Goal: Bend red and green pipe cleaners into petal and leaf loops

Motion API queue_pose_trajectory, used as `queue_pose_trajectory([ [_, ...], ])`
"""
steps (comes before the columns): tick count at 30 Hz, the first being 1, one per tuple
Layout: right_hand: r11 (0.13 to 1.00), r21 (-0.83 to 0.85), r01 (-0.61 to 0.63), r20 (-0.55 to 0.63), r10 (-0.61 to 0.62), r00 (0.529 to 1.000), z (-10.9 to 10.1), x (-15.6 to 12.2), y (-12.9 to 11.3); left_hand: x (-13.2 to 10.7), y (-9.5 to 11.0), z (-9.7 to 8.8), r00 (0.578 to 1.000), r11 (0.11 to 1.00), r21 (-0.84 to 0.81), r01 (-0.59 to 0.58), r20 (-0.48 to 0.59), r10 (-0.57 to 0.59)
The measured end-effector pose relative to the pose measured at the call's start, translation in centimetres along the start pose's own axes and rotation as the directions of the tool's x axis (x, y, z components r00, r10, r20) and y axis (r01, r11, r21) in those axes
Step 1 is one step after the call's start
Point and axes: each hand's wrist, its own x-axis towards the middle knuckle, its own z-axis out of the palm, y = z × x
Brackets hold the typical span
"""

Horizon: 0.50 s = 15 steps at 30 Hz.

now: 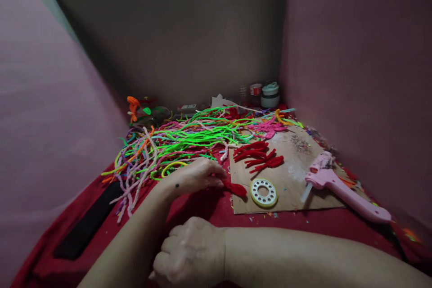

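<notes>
At the left edge of the cardboard [288,200], head view: left hand [202,174] pinches a red looped piece [238,189] by one end; loop points right, overlapping the board edge.
Right hand [191,252]: clenched in front of the left forearm [130,238]; palm hidden, contents cannot be told.
Board: flat on red cloth [199,203]; carries more red pieces [265,155] beyond the held one.
Ring [255,193]: white, pierced with round holes, yellow rim; lies on the board just right of the held piece.
Glue gun [337,186]: pink, on its side across the board's right portion.
Fuzzy stems [199,137]: multicoloured heap beyond the left hand.
Black bar [87,225]: on the cloth, left of the left forearm.
Lidded container [270,96]: behind the heap, right side.
</notes>
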Motion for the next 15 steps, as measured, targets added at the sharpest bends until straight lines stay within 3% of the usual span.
queue_pose_trajectory([
  [4,0.995,-0.068,0.074,0.1,-0.067,0.993,-0.7,0.2,-0.4,-1.2,0.1,-1.9,0.978,0.982,-0.13,0.14,-0.139,-0.158],
  [6,0.99,-0.078,0.116,0.156,-0.102,0.982,-1.3,0.7,-0.9,-1.8,-0.6,-3.0,0.936,0.967,-0.152,0.205,-0.258,-0.239],
  [8,0.99,-0.068,0.127,0.19,-0.112,0.975,-1.7,1.5,-1.3,-2.2,-1.8,-4.1,0.868,0.949,-0.153,0.275,-0.384,-0.313],
  [11,0.991,-0.058,0.121,0.165,-0.11,0.98,-1.6,2.8,-1.1,-2.7,-4.0,-5.1,0.787,0.933,-0.13,0.335,-0.505,-0.353],
  [15,0.993,-0.116,0.036,0.065,-0.029,0.997,-0.2,3.3,0.5,-3.2,-7.0,-5.4,0.727,0.913,-0.073,0.402,-0.58,-0.367],
])
